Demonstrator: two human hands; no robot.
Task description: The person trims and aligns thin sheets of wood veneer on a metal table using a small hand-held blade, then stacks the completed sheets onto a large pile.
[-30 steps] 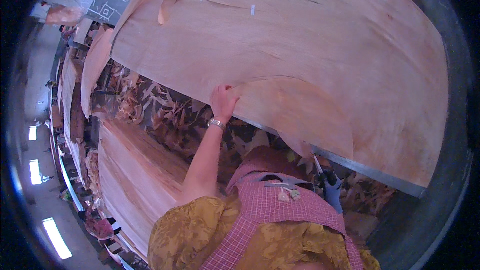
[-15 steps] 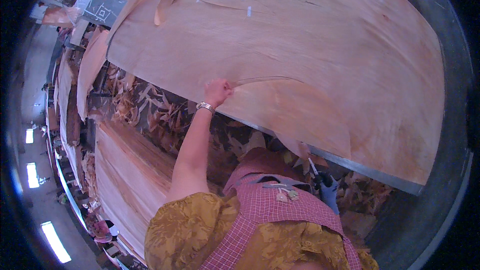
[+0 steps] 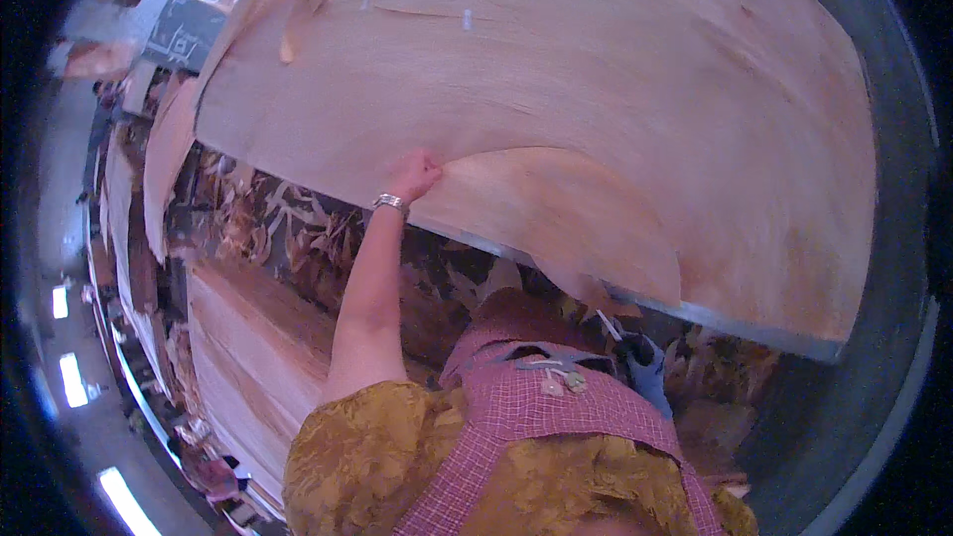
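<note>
Dim wkshop; tabletop [image 3: 764, 330] w/ grey edge runs diagonally across, wood sheets on it. Nearest: checked apron [image 3: 566, 412], close to that edge. R hand [image 3: 641, 352], gloved blue & black, sits just past the apron, fingers curled round a slim pale tool [image 3: 608, 325], tip up twd the edge; exact kind unclear. If it's sharp, a slip could nick apron or glove b/c all's so close. Next, thin veneer piece [image 3: 556, 199] lies on the tabletop's near side, atop the large sheet [image 3: 754, 149], w/ a flap hanging over the edge. L hand [image 3: 413, 177], bare, metal wristband [image 3: 391, 202], has fingers closed at the piece's left tip, prob. pinching it. Thin stuff: pulling from one corner could split it along the grain, esp. if the flap snags. Large sheet has slit-like lines farther up near small white marks [image 3: 468, 20]; dragging might open those. Offcuts [image 3: 318, 238] heaped below, poss. trip risk. Off left: stacked sheets [image 3: 248, 362]; farther, bright windows [image 3: 127, 502], blurred.
</note>
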